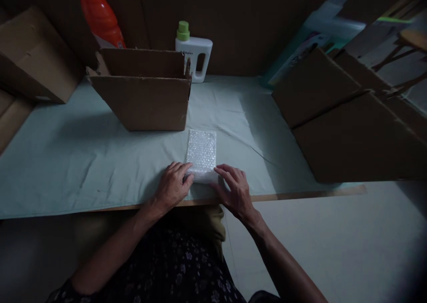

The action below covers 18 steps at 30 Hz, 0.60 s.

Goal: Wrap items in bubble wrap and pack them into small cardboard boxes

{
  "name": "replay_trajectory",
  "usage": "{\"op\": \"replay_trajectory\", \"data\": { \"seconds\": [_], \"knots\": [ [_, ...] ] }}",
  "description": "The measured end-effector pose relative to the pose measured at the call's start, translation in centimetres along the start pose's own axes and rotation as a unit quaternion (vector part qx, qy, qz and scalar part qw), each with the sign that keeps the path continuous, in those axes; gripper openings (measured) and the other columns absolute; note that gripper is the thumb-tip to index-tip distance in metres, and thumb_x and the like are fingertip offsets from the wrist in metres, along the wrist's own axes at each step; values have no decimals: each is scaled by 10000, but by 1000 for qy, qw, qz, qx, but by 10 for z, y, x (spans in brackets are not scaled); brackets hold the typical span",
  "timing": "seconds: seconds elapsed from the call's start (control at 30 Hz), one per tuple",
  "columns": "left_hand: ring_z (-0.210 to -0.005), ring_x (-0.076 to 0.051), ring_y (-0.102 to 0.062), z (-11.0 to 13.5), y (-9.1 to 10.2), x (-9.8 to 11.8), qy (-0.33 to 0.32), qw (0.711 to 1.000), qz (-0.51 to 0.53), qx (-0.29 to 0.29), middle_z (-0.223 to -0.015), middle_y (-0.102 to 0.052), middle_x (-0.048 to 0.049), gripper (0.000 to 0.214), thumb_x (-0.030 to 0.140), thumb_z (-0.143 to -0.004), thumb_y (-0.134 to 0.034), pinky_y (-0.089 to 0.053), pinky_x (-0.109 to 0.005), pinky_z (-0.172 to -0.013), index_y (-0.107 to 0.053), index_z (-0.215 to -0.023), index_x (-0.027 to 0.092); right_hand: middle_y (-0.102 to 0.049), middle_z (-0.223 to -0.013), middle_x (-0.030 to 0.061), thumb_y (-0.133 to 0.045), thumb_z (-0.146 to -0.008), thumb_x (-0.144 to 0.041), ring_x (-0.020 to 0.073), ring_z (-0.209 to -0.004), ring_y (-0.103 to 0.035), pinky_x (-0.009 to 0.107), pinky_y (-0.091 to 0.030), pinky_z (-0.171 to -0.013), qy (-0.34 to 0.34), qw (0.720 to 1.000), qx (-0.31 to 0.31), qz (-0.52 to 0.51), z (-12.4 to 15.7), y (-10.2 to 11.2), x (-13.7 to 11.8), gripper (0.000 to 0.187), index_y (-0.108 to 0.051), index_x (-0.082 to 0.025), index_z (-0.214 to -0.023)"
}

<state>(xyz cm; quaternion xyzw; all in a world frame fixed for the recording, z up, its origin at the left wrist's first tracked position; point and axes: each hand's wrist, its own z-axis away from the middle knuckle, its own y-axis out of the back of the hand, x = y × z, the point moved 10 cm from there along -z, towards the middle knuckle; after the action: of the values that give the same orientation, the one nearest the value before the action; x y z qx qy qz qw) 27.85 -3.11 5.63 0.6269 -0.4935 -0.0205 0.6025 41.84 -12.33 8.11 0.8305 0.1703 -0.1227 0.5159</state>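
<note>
Bubble wrap (pixel 202 148) on the pale cloth (pixel 230 105), close to the table's near edge, in front of the wearer. Far part lies flat; near end is a thicker fold or roll, running crosswise between the hands.

Left hand (pixel 171 186): at the left end of the roll. Fingers bent together over the top, thumb on the near side; a partial curl, gripping that end. Right hand (pixel 236 189): at the right end, likewise gripping. Forefinger reaches to the wrap's edge, thumb lower and in shadow, its tip hard to make out. Whether anything lies inside the roll: cannot tell.

Just beyond, to the left, an upright cardboard box (pixel 143 103), top open, rim ragged; inside not visible. Behind its right corner, a white bottle (pixel 191 49) with green cap, lower left part hidden. Red-orange bottle (pixel 100 16) behind the same box, base hidden, top cut off by the frame.

Right: large brown cartons (pixel 360 138), dim, one or two unclear. Behind them, a blue-green bottle (pixel 296 49), smeared and partly covered. Far left, another carton (pixel 40 54), cut off.
</note>
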Motion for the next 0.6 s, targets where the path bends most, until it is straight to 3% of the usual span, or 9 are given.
{"op": "replay_trajectory", "data": {
  "seconds": [0.1,0.2,0.37,0.5,0.6],
  "knots": [
    [-977,-258,-666,-6,-4,-3,18,1000,-14,-4,-1039,-725,-107,272,209,-913,-581,-548,-401,-898,-681,-1160,152,-662,-1316,128,-663,-924,-293,286,-1172,-603,435,-447,-938,27,998,-41,31,1,-12,-7,361,-626,-221,-1276],
    [-1010,-257,-659,-9,0,-3,22,999,-12,20,-1084,-694,-117,290,227,-913,-600,-548,-395,-913,-672,-1182,150,-692,-1278,120,-661,-925,-245,281,-1181,-603,432,-438,-947,41,997,-46,39,-1,-19,-7,325,-639,-205,-1247],
    [-1153,-277,-600,5,18,15,-63,997,24,47,-1233,-668,-124,389,282,-877,-667,-497,-443,-1021,-639,-1246,165,-752,-1100,101,-603,-964,-216,252,-1063,-659,418,-463,-904,18,998,-35,-38,-4,-15,-2,236,-666,-188,-1189],
    [-1066,-241,-626,18,23,18,-77,995,56,31,-1112,-731,-94,332,202,-913,-597,-519,-405,-956,-635,-1240,158,-747,-1058,98,-591,-976,-266,241,-990,-671,407,-498,-875,-26,990,-84,-106,0,-15,-1,264,-669,-204,-1220],
    [-981,-235,-644,16,18,9,-50,998,42,23,-1051,-748,-91,318,213,-922,-597,-538,-393,-891,-645,-1230,150,-737,-1064,105,-583,-982,-298,251,-996,-659,405,-497,-851,-30,994,-67,-86,2,-10,-3,276,-658,-205,-1231]
  ]
}}
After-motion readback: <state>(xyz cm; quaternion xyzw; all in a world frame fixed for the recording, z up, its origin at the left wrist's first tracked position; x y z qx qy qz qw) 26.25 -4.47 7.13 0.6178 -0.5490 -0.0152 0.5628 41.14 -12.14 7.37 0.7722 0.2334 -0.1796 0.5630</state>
